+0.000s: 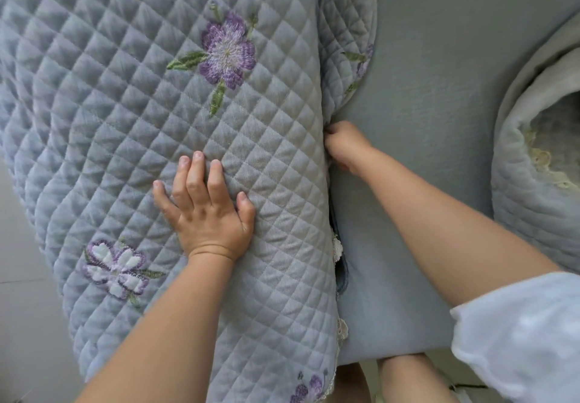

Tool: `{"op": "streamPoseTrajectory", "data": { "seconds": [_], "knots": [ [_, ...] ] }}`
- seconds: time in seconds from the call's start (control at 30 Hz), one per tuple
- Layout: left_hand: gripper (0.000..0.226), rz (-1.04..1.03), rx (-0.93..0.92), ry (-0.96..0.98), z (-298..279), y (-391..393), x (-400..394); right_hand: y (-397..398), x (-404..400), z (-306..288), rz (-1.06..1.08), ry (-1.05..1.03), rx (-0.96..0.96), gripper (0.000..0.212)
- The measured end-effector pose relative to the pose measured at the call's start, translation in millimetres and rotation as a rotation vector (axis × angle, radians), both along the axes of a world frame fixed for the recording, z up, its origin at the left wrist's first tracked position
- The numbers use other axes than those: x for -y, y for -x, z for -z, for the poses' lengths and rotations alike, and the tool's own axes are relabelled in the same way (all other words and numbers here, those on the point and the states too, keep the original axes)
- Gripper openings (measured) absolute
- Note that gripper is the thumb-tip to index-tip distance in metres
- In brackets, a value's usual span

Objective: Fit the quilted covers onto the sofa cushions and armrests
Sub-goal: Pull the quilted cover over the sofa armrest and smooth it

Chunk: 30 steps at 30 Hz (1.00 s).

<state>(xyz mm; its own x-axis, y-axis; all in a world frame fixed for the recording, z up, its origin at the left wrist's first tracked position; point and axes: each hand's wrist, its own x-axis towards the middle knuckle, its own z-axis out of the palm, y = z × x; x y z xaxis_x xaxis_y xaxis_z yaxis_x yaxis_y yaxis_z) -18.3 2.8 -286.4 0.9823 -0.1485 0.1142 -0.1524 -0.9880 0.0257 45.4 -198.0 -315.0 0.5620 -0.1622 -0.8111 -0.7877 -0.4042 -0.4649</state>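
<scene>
A pale blue quilted cover (131, 94) with embroidered purple and white flowers is draped over the sofa armrest, filling the left of the view. My left hand (205, 206) lies flat on top of it, fingers spread and pressing down. My right hand (343, 146) is at the cover's right edge, where the armrest meets the bare grey-blue seat cushion (423, 104). Its fingers are curled into the gap and hidden there; whether they hold the fabric I cannot tell.
A second quilted cover (533, 201) with a cream lace edge lies bunched on the seat at the right. Lace trim (337, 245) shows along the lower edge of the armrest cover. Pale floor (18, 245) is visible at the left.
</scene>
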Motion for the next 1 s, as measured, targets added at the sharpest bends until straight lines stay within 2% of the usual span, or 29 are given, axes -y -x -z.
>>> {"op": "streamPoseTrajectory", "data": {
  "seconds": [0.1, 0.2, 0.4, 0.6, 0.7, 0.77, 0.83, 0.93, 1.0],
  "knots": [
    [0.049, 0.018, 0.021, -0.021, 1.2, 0.1, -0.4, -14.0, 1.9, 3.4, -0.204, 0.091, -0.085, 0.029],
    [0.048, 0.024, 0.036, -0.033, 2.2, -0.4, -0.7, -23.6, -4.8, 2.5, -0.41, 0.297, -0.064, 0.031],
    [0.048, 0.042, 0.048, -0.045, 3.9, 1.0, -2.8, -32.5, -10.2, 11.6, -0.535, 0.464, -0.006, 0.031],
    [0.048, 0.037, 0.037, -0.038, 2.2, -0.4, -3.3, -33.1, -11.6, 14.8, -0.526, 0.463, 0.034, 0.032],
    [0.048, 0.019, 0.022, -0.029, 1.4, -1.1, -2.5, -23.6, -3.4, 9.5, -0.536, 0.391, 0.083, 0.028],
    [0.049, 0.002, 0.008, -0.034, 0.7, -1.6, -1.4, -17.0, 7.1, 4.9, -0.43, 0.285, 0.192, 0.022],
    [0.048, -0.005, -0.02, -0.06, -3.4, -1.4, 0.1, -14.9, 19.8, 1.6, -0.229, 0.263, 0.297, 0.026],
    [0.039, 0.035, -0.059, -0.055, -14.3, -10.6, -0.3, -24.6, 30.4, 1.8, -0.051, 0.209, 0.287, 0.026],
    [0.028, 0.091, -0.061, 0.017, -23.8, -38.2, 8.3, -35.6, 33.0, -0.8, -0.054, 0.212, 0.233, 0.035]
  ]
}}
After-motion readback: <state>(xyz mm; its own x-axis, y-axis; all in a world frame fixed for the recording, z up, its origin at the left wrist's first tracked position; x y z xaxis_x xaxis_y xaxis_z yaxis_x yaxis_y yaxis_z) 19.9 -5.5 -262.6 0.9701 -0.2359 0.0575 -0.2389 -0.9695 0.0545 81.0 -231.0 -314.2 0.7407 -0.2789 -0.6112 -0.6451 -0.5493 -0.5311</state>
